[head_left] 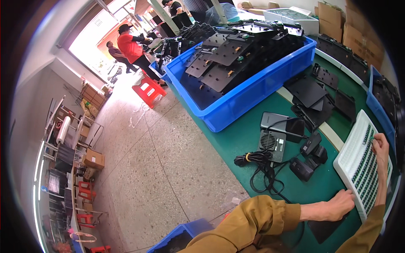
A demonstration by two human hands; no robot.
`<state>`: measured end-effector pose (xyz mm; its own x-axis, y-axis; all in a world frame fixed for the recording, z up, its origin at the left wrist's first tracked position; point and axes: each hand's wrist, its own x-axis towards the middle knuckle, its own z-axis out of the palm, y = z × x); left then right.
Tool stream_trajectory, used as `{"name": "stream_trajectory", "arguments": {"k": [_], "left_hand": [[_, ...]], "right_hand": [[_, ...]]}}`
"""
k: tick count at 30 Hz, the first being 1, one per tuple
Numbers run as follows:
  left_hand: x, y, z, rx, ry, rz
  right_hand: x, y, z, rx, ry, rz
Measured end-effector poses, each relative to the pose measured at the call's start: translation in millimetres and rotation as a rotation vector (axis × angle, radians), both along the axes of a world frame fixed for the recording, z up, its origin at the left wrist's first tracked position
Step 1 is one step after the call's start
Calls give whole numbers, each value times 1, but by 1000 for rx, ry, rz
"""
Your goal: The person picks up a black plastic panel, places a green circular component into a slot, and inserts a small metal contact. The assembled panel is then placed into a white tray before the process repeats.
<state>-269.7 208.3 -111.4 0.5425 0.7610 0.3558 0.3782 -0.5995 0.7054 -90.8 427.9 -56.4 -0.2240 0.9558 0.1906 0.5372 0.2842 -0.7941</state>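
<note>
Left hand: fingers curled on the near corner of the white tray.
Right hand: fingertips pinched over the tray's rows of small dark parts; grip contents unclear.
Tray: at the green bench's right edge, beside black chargers.

My right hand covers part of the white plastic tray of small dark parts, whose far corner runs off the picture's rim. The parts are too small to tell apart.
</note>
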Motion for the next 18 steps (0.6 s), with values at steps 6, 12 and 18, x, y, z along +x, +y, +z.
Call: {"name": "stream_trajectory", "arguments": {"k": [6, 12, 18], "left_hand": [[-11, 5, 19, 127, 2, 45], [-48, 16, 40, 65, 81, -68], [-37, 11, 44, -4, 61, -99]], "right_hand": [[-4, -100, 49, -145, 52, -175], [-31, -195, 61, -408, 275, -132], [-16, -245, 50, -410, 300, -170]]}}
